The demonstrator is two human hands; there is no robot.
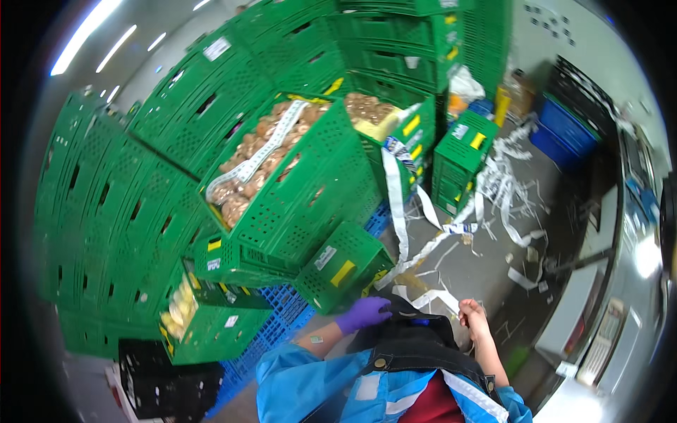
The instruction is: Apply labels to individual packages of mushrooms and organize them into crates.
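My left hand [363,314], in a purple glove, hovers in front of my dark apron [412,331]. Its fingers are loosely stretched and nothing shows in them. On the other side of the apron, my bare right hand [473,319] is closed, its fingers curled together; whatever they may hold is hidden. Ahead to the left stands a tall green crate stack, its top crate [310,190] full of brown mushrooms [271,130]. A long white printed strip [271,144] lies across the mushrooms. Just beyond my left hand is a small green crate [342,268] with a yellow label.
More green crates [106,211] rise along the left and back. Loose white strips [504,169] litter the floor ahead. Blue pallets [282,310] lie under the crates. At the right are blue bins [564,130] and a metal worktable with a grey device [603,338].
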